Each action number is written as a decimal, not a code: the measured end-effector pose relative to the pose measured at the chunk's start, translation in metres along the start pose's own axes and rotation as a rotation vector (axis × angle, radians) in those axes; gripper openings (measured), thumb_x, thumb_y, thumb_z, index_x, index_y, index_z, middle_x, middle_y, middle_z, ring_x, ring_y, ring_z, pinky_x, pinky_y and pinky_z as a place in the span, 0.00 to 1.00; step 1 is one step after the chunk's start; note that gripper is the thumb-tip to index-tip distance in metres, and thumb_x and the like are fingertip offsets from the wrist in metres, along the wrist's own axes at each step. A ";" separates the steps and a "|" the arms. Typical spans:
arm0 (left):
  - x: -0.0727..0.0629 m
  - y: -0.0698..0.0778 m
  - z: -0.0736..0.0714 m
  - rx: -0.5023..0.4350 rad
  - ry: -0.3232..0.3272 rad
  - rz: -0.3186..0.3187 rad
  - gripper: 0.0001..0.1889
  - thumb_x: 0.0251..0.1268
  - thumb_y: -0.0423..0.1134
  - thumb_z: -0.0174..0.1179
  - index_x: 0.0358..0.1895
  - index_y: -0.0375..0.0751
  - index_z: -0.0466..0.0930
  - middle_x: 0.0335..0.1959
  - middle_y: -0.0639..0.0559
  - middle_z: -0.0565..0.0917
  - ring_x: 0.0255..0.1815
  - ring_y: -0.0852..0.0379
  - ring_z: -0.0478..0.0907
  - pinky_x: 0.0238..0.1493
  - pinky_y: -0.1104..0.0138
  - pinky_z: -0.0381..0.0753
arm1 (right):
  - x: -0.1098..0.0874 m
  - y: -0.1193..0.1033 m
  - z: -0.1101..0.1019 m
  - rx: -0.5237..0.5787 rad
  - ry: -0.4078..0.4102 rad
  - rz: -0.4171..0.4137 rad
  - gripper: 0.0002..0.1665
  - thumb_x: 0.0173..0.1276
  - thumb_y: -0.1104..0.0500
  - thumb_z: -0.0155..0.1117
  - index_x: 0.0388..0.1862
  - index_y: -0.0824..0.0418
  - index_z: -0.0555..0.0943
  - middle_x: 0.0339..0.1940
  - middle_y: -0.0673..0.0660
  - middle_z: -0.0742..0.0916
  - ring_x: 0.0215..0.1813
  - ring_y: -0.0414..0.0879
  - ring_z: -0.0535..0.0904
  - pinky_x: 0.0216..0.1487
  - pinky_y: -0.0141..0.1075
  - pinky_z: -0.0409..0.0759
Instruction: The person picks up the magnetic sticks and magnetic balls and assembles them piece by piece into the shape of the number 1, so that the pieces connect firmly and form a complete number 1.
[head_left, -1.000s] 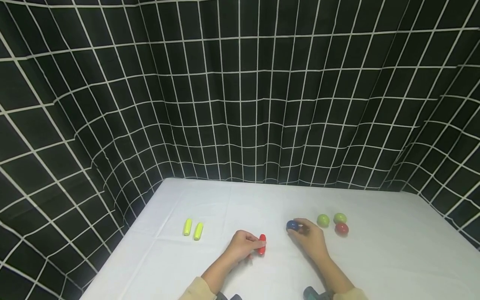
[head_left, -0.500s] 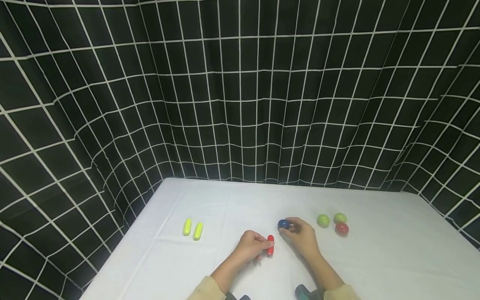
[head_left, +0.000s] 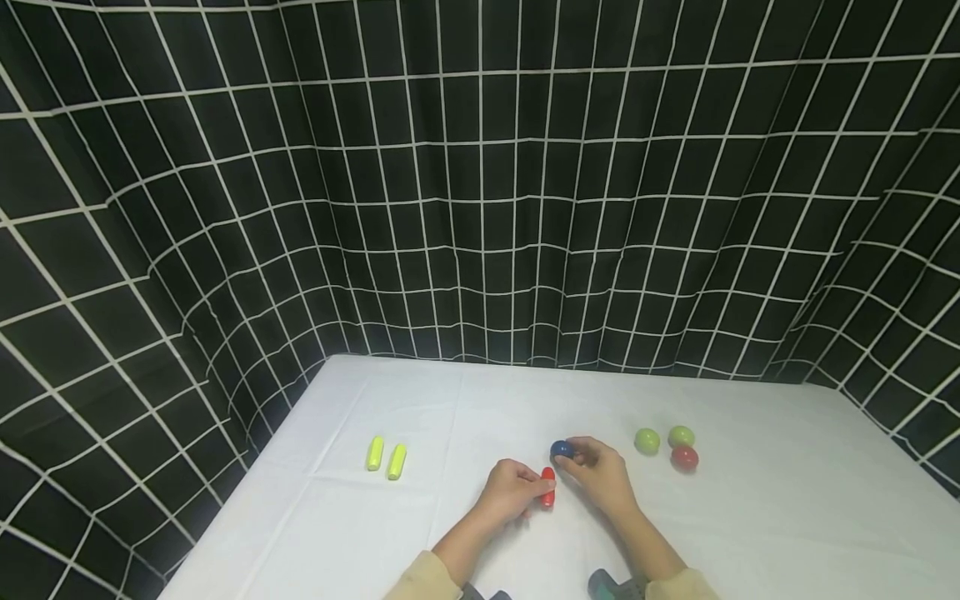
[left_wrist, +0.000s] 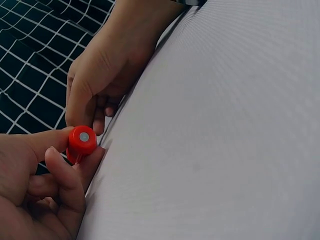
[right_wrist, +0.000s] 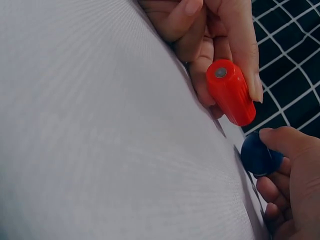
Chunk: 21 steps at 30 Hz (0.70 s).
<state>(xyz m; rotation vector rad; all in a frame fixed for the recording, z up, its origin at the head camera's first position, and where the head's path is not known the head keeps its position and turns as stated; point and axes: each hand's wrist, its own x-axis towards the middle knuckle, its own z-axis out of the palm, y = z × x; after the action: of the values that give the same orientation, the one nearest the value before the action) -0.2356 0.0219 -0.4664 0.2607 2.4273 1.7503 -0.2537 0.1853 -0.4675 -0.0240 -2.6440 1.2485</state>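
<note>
Between thumb and fingers, my left hand (head_left: 507,492) pinches a short red rod (head_left: 549,500) low over the white table. A small grey disc sits in the rod's end, visible in the right wrist view on the red rod (right_wrist: 231,95). My right hand (head_left: 606,482) holds a dark blue ball (head_left: 561,450) by thumb and fingertips. The ball is just beyond the rod's far end in the head view, and a small gap parts them in the right wrist view. The left wrist view shows the rod end-on, with the ball hidden.
Two yellow rods (head_left: 397,462) lie on the white tablecloth (head_left: 360,533) at left. To the right are two green balls (head_left: 647,442) and a red ball (head_left: 684,458) grouped together. A black curtain with a white grid (head_left: 495,217) surrounds the table's back and sides.
My left hand has moved right with the red rod, and my right hand has moved left with the blue ball. Rod and ball are now much closer together.
</note>
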 end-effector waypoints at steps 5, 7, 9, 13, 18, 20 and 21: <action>0.000 -0.001 0.000 -0.006 -0.004 0.005 0.12 0.54 0.42 0.64 0.26 0.34 0.83 0.09 0.57 0.74 0.07 0.69 0.63 0.10 0.79 0.61 | -0.002 -0.004 0.003 0.033 -0.028 -0.008 0.24 0.55 0.53 0.70 0.49 0.63 0.79 0.36 0.55 0.85 0.36 0.42 0.77 0.35 0.29 0.74; 0.000 -0.001 0.000 -0.007 -0.005 0.003 0.12 0.54 0.42 0.64 0.25 0.34 0.83 0.09 0.57 0.74 0.07 0.69 0.63 0.10 0.79 0.60 | -0.002 -0.005 0.005 0.040 -0.038 -0.017 0.24 0.55 0.54 0.70 0.49 0.63 0.79 0.36 0.55 0.86 0.36 0.41 0.78 0.35 0.29 0.74; 0.001 0.000 0.000 0.001 -0.002 0.006 0.12 0.55 0.42 0.64 0.25 0.35 0.83 0.08 0.58 0.73 0.06 0.69 0.63 0.09 0.79 0.60 | -0.002 -0.005 0.006 0.037 -0.045 -0.027 0.23 0.56 0.54 0.70 0.49 0.63 0.79 0.38 0.56 0.86 0.36 0.41 0.78 0.35 0.29 0.75; 0.001 0.000 0.000 0.007 0.002 0.000 0.12 0.55 0.42 0.64 0.25 0.35 0.83 0.08 0.59 0.72 0.06 0.69 0.63 0.09 0.79 0.60 | -0.002 -0.006 0.007 0.028 -0.049 -0.042 0.22 0.57 0.55 0.68 0.49 0.63 0.79 0.41 0.58 0.86 0.37 0.42 0.78 0.35 0.30 0.74; 0.001 0.001 -0.001 0.011 -0.002 -0.001 0.12 0.55 0.42 0.63 0.25 0.35 0.82 0.08 0.59 0.71 0.06 0.69 0.63 0.09 0.79 0.60 | -0.002 -0.006 0.007 0.022 -0.052 -0.047 0.21 0.58 0.56 0.66 0.49 0.63 0.80 0.43 0.59 0.86 0.40 0.44 0.80 0.39 0.35 0.77; 0.001 0.001 0.000 0.011 -0.002 -0.007 0.12 0.55 0.43 0.63 0.25 0.35 0.82 0.08 0.59 0.71 0.06 0.68 0.63 0.09 0.79 0.60 | -0.002 -0.006 0.008 0.021 -0.053 -0.048 0.20 0.59 0.56 0.66 0.49 0.63 0.80 0.44 0.59 0.86 0.41 0.45 0.80 0.41 0.37 0.79; 0.001 0.001 0.000 0.010 -0.001 -0.012 0.12 0.55 0.43 0.63 0.25 0.35 0.82 0.08 0.59 0.72 0.07 0.68 0.63 0.10 0.79 0.60 | -0.002 -0.005 0.008 0.020 -0.052 -0.048 0.20 0.59 0.56 0.66 0.49 0.63 0.80 0.44 0.59 0.86 0.41 0.45 0.80 0.42 0.38 0.79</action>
<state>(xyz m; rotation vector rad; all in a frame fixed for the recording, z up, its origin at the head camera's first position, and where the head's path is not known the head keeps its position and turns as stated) -0.2366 0.0221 -0.4654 0.2479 2.4329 1.7330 -0.2526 0.1756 -0.4689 0.0760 -2.6596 1.2763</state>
